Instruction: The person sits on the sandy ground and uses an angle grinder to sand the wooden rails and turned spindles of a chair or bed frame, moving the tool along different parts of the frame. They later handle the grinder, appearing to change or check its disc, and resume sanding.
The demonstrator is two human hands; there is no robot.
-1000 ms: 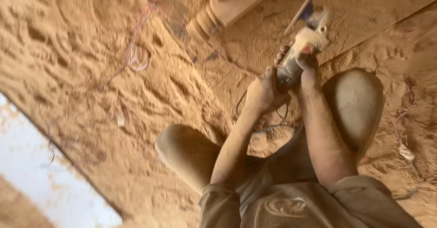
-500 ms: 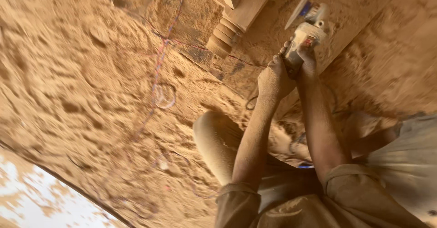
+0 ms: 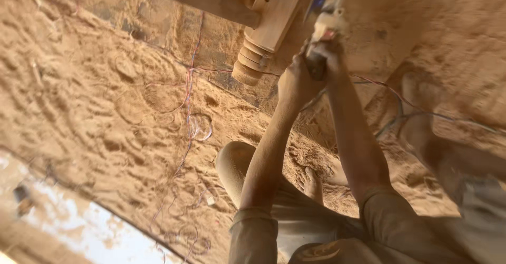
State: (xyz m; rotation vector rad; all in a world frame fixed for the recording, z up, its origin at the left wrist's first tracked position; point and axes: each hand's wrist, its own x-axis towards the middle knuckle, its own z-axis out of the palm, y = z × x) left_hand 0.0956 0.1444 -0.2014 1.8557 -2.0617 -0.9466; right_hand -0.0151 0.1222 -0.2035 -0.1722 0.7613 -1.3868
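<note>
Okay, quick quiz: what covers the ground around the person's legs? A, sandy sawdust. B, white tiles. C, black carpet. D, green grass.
A: tan, sandy sawdust lies all over the ground beneath the turned wooden leg, with thin wires trailing across it, while both hands, left hand and right hand, grip a power tool.

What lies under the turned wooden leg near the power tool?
Under the turned wooden leg lies sawdust-covered floor with thin wires. Both hands, left hand and right hand, hold the power tool; its working end is hidden.

Dusty tan sleeves [image 3: 253, 237], bare forearms, bare foot [image 3: 312, 182]
</note>
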